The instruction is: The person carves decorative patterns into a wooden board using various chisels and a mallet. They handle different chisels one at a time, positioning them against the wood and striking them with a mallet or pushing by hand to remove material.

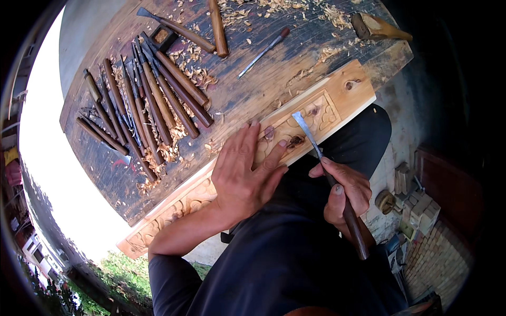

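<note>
A long, pale wooden board [345, 100] with carved relief lies slantwise along the near edge of the workbench. My left hand [245, 168] rests flat on the board, fingers spread and gripping nothing. Beside it, my right hand [345, 192] is closed around the dark wooden handle of a chisel [314, 143]. The chisel's flared metal blade points away from me, over the carved panel near the board's right end; whether its edge touches the wood I cannot tell. A dark knot [296, 141] shows in the wood by my left thumb.
Several carving tools [153, 97] with wooden handles lie in a row on the left of the worn workbench [253, 95]. A thin chisel [263, 52] lies farther back, and a wooden mallet [379, 27] at the far right. Wood shavings [203, 79] are scattered around. Bricks [437, 263] are stacked below right.
</note>
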`<state>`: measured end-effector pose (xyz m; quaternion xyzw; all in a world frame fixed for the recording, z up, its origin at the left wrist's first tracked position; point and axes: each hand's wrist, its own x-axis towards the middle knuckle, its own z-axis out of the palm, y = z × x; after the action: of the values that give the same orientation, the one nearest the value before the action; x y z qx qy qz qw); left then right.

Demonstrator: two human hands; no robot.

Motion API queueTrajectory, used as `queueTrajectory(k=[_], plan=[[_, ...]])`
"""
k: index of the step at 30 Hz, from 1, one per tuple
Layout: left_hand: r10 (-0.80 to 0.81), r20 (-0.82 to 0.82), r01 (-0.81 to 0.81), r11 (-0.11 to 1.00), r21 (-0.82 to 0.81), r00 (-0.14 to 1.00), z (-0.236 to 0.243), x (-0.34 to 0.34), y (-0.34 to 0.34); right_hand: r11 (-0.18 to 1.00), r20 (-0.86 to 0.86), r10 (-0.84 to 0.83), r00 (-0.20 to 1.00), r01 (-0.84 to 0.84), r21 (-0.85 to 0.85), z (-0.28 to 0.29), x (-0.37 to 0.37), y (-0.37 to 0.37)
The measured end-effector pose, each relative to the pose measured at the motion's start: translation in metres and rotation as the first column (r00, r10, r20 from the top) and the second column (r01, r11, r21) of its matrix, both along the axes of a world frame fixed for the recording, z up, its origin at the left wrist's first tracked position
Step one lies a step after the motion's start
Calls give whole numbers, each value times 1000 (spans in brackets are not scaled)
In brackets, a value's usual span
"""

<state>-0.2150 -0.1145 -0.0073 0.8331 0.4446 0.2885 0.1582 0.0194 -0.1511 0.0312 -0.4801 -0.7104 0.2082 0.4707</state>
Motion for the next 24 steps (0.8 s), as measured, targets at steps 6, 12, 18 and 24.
queueTrajectory(k=[6, 12, 18, 24], plan=[[26, -12, -26, 999, -25, 1000, 1, 1, -1, 996, -17, 75, 997, -76, -56, -6, -5, 1], [-3, -52, 2, 1000, -17, 999, 2, 1, 0, 993, -54, 44, 998, -49, -106, -12, -14, 3], [-27, -164, 2, 988, -153, 986, 16, 6, 0, 988, -62, 19, 998, -28, -150, -9, -6, 0], [-18, -175, -2, 994, -112, 984, 10, 4, -1, 992, 3, 6, 1000, -5, -124, -1, 14, 2]])
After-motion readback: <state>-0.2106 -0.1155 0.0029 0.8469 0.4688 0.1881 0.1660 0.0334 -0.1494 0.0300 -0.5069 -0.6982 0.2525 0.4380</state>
